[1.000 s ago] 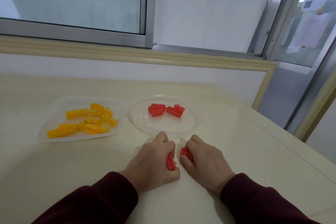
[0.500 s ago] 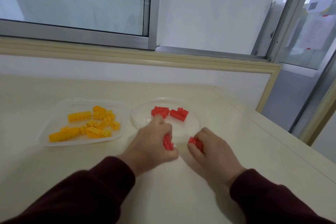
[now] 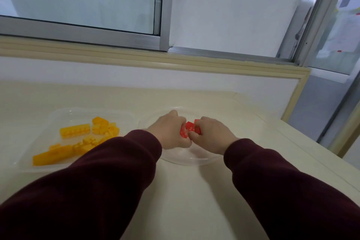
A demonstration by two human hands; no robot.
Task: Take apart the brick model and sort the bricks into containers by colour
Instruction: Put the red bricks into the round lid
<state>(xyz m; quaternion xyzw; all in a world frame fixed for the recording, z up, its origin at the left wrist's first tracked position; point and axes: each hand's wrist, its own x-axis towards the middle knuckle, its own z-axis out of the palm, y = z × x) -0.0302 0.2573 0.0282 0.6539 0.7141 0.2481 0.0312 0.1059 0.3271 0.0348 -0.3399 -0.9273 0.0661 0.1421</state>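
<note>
Red bricks (image 3: 190,125), the only part of the model in sight, are clamped in a person's 2 hands at the centre of the frame, directly above a round clear dish (image 3: 187,161) on the cream tabletop (image 3: 185,200). The fingers of the left hand (image 3: 169,132) curl round 1 red piece, and the fingers of the right hand (image 3: 211,132) curl round another. The 2 pieces touch in the gap between the knuckles, but whether they are locked together or parted cannot be told from this angle.

At the left of the frame, a rectangular clear tray (image 3: 58,119) holds a loose heap of yellow bricks (image 3: 75,131), well apart from the hands. Dark maroon sleeves (image 3: 109,171) rise from the bottom edge.

The step in hand looks like the delivery of the red pieces to their dish, with the yellow sort apparently done. The next move calls for both hands to lower and let go inside the rim, after a twist or pull if the pieces are joined. A release from too high could bounce small bricks off the shallow dish onto the tabletop.
</note>
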